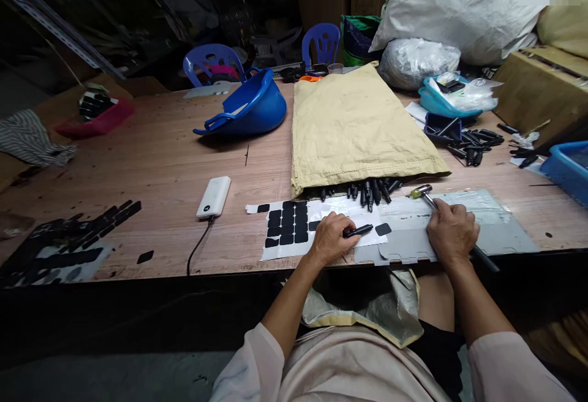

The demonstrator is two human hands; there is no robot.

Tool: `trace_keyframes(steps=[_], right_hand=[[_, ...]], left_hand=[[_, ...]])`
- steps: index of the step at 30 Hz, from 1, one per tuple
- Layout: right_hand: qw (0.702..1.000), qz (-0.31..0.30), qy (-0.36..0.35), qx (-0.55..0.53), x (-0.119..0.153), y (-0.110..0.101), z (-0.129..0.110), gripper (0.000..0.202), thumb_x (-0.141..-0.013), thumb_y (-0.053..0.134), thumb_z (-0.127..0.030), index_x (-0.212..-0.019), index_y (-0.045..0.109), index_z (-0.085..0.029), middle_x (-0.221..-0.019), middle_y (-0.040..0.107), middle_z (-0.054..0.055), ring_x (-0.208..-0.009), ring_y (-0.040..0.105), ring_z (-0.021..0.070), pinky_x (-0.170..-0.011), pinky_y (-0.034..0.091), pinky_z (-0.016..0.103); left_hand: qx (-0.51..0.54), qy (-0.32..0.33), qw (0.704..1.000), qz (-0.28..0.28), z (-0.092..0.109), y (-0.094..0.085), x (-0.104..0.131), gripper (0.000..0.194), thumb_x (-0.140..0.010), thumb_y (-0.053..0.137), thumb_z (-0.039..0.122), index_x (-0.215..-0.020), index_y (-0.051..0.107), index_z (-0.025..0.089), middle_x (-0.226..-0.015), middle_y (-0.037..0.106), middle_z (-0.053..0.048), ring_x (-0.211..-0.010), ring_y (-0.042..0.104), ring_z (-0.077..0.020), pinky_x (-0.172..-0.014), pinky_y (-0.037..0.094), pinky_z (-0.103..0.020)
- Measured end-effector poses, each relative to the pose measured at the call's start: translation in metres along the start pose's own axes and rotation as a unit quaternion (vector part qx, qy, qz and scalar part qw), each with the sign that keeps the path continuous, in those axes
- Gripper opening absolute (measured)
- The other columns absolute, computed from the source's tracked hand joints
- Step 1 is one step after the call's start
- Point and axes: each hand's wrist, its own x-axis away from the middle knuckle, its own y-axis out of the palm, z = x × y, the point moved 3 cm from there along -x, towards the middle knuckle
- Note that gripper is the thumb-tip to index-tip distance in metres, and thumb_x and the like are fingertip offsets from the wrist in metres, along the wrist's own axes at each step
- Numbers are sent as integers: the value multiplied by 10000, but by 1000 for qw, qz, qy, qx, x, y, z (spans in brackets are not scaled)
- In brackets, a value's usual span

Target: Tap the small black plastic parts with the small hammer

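My left hand (331,238) is closed around a black pen-like tube (359,230), which points to the right over a white sheet. Under and left of that hand lies the sheet of black stickers (287,223), rounded rectangles in rows. One loose black sticker (383,229) sits just right of the tube's tip. My right hand (452,230) grips a small hammer (421,192) by its dark handle; the yellowish and metal head is up and to the left, over a grey board (491,221). Several black tubes (370,193) stick out from under a tan paper sack (362,126).
A white power bank (214,197) with a black cable lies left of the stickers. Farther back a blue basin (252,108) rests tilted. Loose black parts (475,143) and a teal basin (452,98) are at the right, with a blue tray (572,169) near the edge.
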Motion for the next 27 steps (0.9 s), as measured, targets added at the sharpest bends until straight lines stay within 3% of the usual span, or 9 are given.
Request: trace_keyframes(steps=[6, 11, 14, 16, 19, 22, 27], right_hand=[[1000, -4, 6, -6, 1, 0, 0, 361, -1016, 527, -302, -1286, 753, -221, -1109, 633, 139, -926, 458, 232, -744, 233, 370], [999, -34, 12, -5, -5, 0, 2, 376, -1036, 505, -334, -1290, 754, -213, -1142, 654, 149, -946, 494, 246, -753, 264, 370], [998, -50, 24, -24, -7, -4, 4, 374, -1025, 498, -314, -1256, 763, -187, -1109, 671, 154, -959, 530, 262, -769, 329, 380], [997, -30, 22, -69, -2, -11, 3, 372, -1017, 491, -308, -1246, 753, -178, -1091, 678, 147, -964, 559, 264, -793, 391, 384], [980, 2, -28, -195, 19, -25, -7, 360, -1025, 479, -338, -1242, 726, -192, -1092, 695, 121, -985, 617, 251, -844, 478, 379], [938, -32, -104, -329, 50, -38, -28, 322, -1046, 499, -375, -1224, 718, -219, -1103, 726, 92, -1035, 678, 224, -911, 536, 356], [908, -89, -163, -376, 95, -51, -57, 349, -1067, 518, -292, -1367, 696, -266, -1008, 732, 36, -888, 704, 156, -797, 556, 273]], left_hand=[[-5, -6, 1000, -12, 2, 12, -7, 236, -779, 904, 280, -963, 768, 223, -963, 736, -35, -972, 619, -248, -916, 474, -393], [2, -17, 999, -29, -1, 19, -11, 163, -809, 880, 257, -954, 809, 233, -966, 730, -38, -1008, 625, -254, -941, 462, -406], [10, -18, 999, -26, -4, 19, -11, 193, -806, 879, 244, -990, 819, 237, -980, 739, -39, -1015, 626, -256, -943, 456, -408], [18, -17, 999, -23, -5, 20, -11, 250, -801, 884, 239, -1041, 815, 238, -984, 745, -37, -1013, 626, -254, -942, 456, -406], [30, -19, 999, -20, -5, 20, -10, 259, -807, 878, 243, -1057, 807, 245, -984, 753, -30, -1011, 623, -253, -949, 454, -405], [40, -29, 999, -20, -5, 19, -10, 182, -820, 865, 254, -994, 812, 252, -987, 756, -28, -1022, 618, -255, -963, 454, -406], [48, -35, 998, -24, -8, 21, -12, 196, -818, 864, 260, -1011, 828, 264, -981, 746, -27, -1021, 610, -252, -955, 449, -402]])
